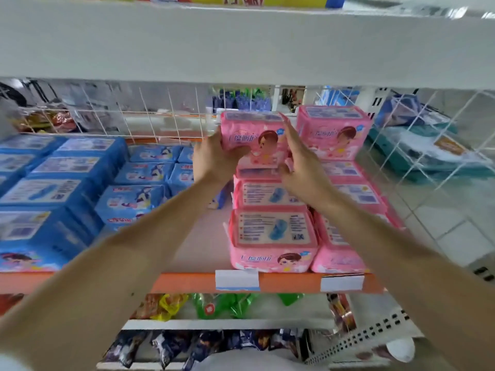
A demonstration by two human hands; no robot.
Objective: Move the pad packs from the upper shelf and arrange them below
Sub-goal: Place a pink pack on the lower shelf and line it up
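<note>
At the front of the lower shelf (206, 236), a pink column of pad packs (272, 236) runs back from the orange lip (187, 282). The step in hand sits at its far end, where a pink pack (257, 137) looks to be going on as a second layer over the rearmost pack. The left hand (214, 159) grips its left end, thumb curled across the printed face. The right hand (302, 164) lies with straight fingers flat against its right end, pressing rather than clutching. Whether the pack's base already touches the one under it, I cannot tell.

To do this well, I judge the pack should go down level, printed face forward to match the raised pack (333, 129) just beside it in the right-hand column. Its ends should square with the pack beneath, and the hands should let go only once it stands without leaning. The wrapper looks soft, so a light squeeze should be enough.

Bare board shows between the pink column and the blue packs (61, 183) on the left, and price labels (237, 280) sit on the lip. Behind stands a white wire grid (150, 113), with other goods blurred beyond it, and tiled floor (450, 226) lies off to the right. Overhead, the white upper shelf (241, 44) spans the view. What stands on it is cut off by the frame edge.
</note>
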